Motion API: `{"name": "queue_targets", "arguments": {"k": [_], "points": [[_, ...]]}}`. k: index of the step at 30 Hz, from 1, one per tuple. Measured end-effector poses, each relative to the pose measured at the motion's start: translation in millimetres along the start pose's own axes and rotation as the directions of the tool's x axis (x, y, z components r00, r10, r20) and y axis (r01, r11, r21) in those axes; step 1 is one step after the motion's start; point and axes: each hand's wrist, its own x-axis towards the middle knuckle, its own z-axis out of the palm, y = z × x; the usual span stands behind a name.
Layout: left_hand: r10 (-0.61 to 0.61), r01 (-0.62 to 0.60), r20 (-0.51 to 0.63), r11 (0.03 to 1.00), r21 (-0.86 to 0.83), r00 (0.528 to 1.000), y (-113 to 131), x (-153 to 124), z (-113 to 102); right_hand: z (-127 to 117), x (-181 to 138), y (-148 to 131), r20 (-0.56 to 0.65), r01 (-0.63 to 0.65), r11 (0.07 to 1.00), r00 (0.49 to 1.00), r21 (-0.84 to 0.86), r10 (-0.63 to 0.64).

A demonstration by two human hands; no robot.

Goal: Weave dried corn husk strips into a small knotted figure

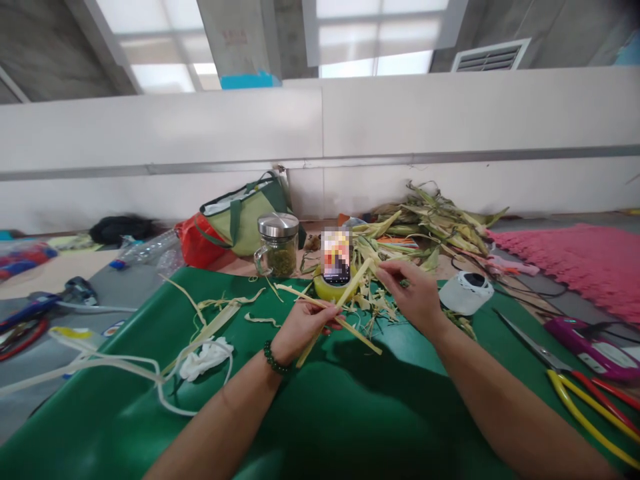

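Two narrow, pale corn husk strips [364,339] cross in the middle of the view, above a green mat [380,420]. My left hand [309,328], with a dark green bead bracelet at the wrist, pinches them where they cross. My right hand [413,292] is closed on the upper end of the slanting strip, up and to the right of the crossing. Just behind the hands, a phone [336,259] with a lit, blurred screen leans in a round yellow holder [324,289]. Husk scraps [377,303] lie beneath my right hand.
A lidded glass jar [281,257] stands beside a green bag [240,217]. Dried husks [435,220] are heaped at the back. Long scissors [543,350] and yellow-handled pliers or cutters [575,407] lie right. White cord [155,377] and crumpled tissue [206,359] lie left.
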Motion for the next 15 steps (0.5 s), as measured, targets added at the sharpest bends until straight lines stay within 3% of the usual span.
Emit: {"name": "queue_targets", "arguments": {"k": [3,8,10,15], "points": [[0.031,-0.036,0.079,0.997,0.065,0.996,-2,-3,2,4,-14,-17,0.155,0.182,0.983,0.971,0.028,-0.184],[0.063,-0.114,0.207,0.963,0.246,0.976,-13,-8,14,23,-30,-37,0.511,0.019,0.988,0.855,0.152,-0.095],[0.034,-0.087,0.223,0.968,0.234,0.974,-16,-8,18,27,-32,-42,0.538,-0.004,0.977,0.835,0.213,-0.114],[-0.054,0.000,0.283,0.982,0.188,0.957,-12,-7,14,21,-30,-44,0.448,0.043,0.967,0.881,0.250,-0.154]]}}
